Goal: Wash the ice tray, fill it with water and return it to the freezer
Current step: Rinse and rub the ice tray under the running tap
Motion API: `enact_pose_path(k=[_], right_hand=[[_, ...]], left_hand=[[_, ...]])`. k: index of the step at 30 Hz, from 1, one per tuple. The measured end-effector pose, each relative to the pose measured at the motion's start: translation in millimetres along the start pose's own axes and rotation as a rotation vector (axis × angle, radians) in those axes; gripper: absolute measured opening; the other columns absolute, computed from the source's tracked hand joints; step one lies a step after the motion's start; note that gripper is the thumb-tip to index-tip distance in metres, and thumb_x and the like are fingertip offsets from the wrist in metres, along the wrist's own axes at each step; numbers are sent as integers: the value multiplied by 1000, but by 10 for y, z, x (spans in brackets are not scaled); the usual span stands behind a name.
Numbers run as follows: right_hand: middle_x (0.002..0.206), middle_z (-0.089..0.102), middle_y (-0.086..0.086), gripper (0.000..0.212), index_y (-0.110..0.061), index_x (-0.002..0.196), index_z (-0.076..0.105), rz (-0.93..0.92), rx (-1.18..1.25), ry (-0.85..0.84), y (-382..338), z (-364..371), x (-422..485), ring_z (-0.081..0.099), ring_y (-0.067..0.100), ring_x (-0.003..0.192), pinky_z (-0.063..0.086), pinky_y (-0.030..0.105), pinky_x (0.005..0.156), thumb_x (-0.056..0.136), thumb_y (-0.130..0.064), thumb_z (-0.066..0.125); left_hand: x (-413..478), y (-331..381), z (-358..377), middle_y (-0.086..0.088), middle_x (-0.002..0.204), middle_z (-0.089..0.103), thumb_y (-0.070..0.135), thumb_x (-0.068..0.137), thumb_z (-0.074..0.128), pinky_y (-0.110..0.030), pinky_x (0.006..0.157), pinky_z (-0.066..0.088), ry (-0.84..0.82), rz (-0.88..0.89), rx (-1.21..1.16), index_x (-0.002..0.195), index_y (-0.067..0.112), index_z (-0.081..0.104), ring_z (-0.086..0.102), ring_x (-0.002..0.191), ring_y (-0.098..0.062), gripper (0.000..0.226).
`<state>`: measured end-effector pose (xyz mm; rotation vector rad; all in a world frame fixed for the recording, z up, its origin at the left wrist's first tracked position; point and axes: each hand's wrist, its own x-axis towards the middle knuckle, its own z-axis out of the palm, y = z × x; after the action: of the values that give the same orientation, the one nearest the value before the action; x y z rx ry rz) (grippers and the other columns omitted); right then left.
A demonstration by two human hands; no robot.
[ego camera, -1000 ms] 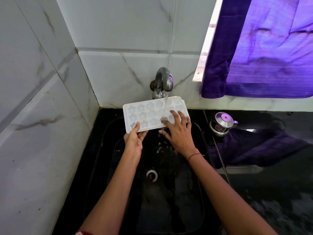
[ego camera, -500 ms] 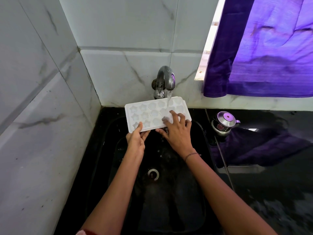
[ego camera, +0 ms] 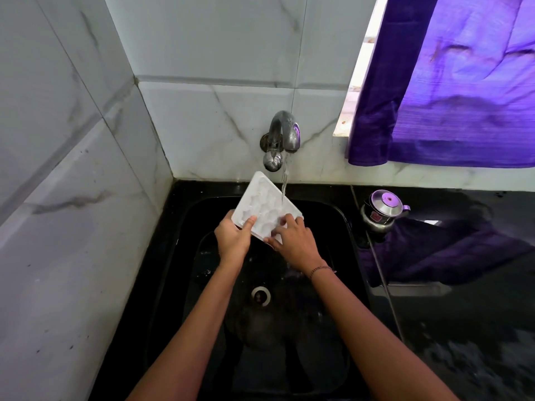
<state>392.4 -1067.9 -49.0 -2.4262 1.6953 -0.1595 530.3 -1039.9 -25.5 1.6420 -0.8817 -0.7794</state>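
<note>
Near the middle of the frame, the left hand (ego camera: 234, 237) was closed on the near left corner of the ice tray (ego camera: 265, 208), thumb laid across the top face and the other fingers hidden beneath. The right hand (ego camera: 293, 241) lay half-open on the tray's near right part, fingertips (ego camera: 282, 220) pressed into the moulded cups and thumb at the lower edge; it touched more than gripped.

The tray was white plastic, rectangular with rounded corners, its cups shaped like stars and shells. It was held above the sink (ego camera: 341, 224), turned with one short end toward the wall and tilted up at that end. A thin stream of water (ego camera: 284, 180) fell from the curved metal tap (ego camera: 282, 134) onto the tray's right side. Whether water stood in the cups could not be told.

The sink was a glossy black basin, wet, with a round metal drain (ego camera: 261, 296) in its floor. To its right, on the shiny black worktop (ego camera: 463, 328), stood a small lidded steel pot (ego camera: 382, 211). A purple curtain (ego camera: 463, 82) hung at the upper right, against pale marble-veined wall tiles (ego camera: 217, 53).
</note>
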Motion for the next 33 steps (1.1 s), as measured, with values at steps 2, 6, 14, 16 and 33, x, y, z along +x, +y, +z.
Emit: enact_pose_path(k=[2, 6, 14, 16, 33], right_hand=[[128, 42, 4, 33, -19, 116, 61, 36, 79, -3, 13, 61, -16, 41, 22, 116, 45, 34, 90, 93, -41, 52], [129, 39, 10, 41, -7, 125, 46, 115, 290, 57, 146, 115, -36, 41, 26, 119, 40, 32, 98, 89, -22, 60], [131, 50, 2, 54, -15, 139, 36, 170, 895, -183, 275, 103, -26, 50, 20, 122, 43, 37, 102, 91, -30, 59], [108, 62, 1, 27, -14, 114, 54, 199, 932, -134, 298, 136, -50, 61, 21, 103, 51, 37, 88, 93, -31, 56], [101, 61, 4, 39, -9, 123, 47, 395, 842, 54, 164, 11, -58, 62, 19, 91, 48, 29, 70, 93, -33, 55]], left_hand=[[-43, 10, -9, 0, 90, 66, 20, 81, 71, -24, 71, 46, 7, 92, 139, 101, 9, 66, 61, 81, -13, 25], [-23, -2, -74, 2, 91, 71, 24, 76, 75, -25, 75, 51, 0, 178, 243, 105, 15, 69, 62, 77, -8, 30], [177, -13, -229, 3, 84, 72, 30, 67, 82, -40, 78, 58, -102, -31, -50, 90, 30, 69, 70, 80, -18, 26], [216, -5, -270, -2, 82, 72, 25, 71, 80, -42, 77, 58, -80, -106, -161, 91, 26, 67, 70, 77, -20, 24], [-331, -436, -213, -7, 93, 70, 10, 80, 71, -30, 57, 58, -354, -349, -257, 111, 8, 61, 69, 80, -20, 33]])
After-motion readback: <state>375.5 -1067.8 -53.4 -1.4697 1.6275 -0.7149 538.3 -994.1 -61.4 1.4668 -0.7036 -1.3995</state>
